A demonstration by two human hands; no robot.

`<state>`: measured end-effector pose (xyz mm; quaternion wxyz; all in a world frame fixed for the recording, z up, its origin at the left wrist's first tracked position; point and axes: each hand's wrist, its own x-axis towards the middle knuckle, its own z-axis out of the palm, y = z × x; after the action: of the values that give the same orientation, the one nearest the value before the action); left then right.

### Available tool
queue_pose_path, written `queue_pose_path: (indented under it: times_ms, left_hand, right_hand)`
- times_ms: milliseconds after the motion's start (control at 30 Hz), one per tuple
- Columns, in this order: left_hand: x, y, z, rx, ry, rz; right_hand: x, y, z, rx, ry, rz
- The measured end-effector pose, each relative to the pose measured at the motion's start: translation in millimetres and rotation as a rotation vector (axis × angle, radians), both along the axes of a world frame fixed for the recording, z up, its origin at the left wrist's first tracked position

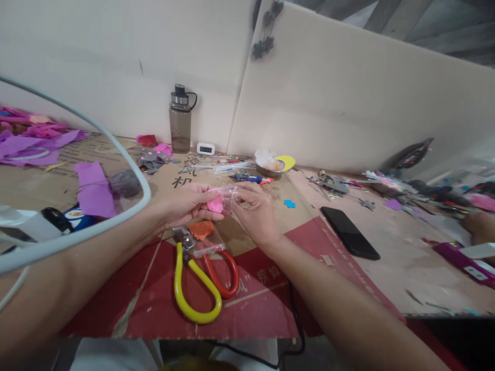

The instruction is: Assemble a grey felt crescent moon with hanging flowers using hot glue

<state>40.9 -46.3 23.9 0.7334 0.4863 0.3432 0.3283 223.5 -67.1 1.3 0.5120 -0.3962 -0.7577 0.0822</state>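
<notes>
My left hand (184,205) is closed, pinching a bright pink piece (215,203) between thumb and fingers. The piece is soft-looking; whether it is felt or something else I cannot make out. A small clear plastic bag (231,194) touches the pink piece, and my right hand (258,208) grips its other side with bent fingers. Whether the piece lies partly inside the bag is unclear. Just below my hands, another clear bag with an orange piece (201,230) rests over scissors with one yellow handle (197,288) and one red handle (233,281).
A grey bottle (180,123) and small white digital clock (205,149) stand by the back wall. Behind my hands are a metal bowl (266,169) and a blue glue gun (247,178). A black phone (350,233) lies right. A white cable (131,165) arcs across the left.
</notes>
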Motion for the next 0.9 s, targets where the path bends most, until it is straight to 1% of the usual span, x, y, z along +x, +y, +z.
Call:
queue_pose_path:
  times_ms: [100, 267, 400, 567, 767, 900]
  left_hand:
    - [0.8, -0.2, -1.5, 0.027, 0.015, 0.012]
    - [1.6, -1.9, -2.9, 0.108, 0.029, -0.034]
    - [3.8, -3.4, -2.5, 0.06, 0.039, 0.025]
    - [6.2, -3.4, -3.3, 0.014, 0.019, 0.094]
    - [5.9, -5.2, -1.3, 0.055, 0.035, 0.079]
    - [5.8, -5.4, -0.8, 0.053, 0.059, 0.061]
  right_hand:
    - [0.2, 2.2, -1.7, 0.003, -0.043, 0.021]
    - [0.9, 4.4, -2.3, 0.063, -0.132, 0.001]
    - [0.9, 3.1, 0.3, 0.099, -0.125, -0.019]
    - [1.3, 2.2, 1.8, 0.059, -0.088, -0.017]
    - [1.2, 3.6, -0.2, 0.075, -0.102, -0.008]
    - [0.8, 3.1, 0.1, 0.074, -0.117, 0.0]
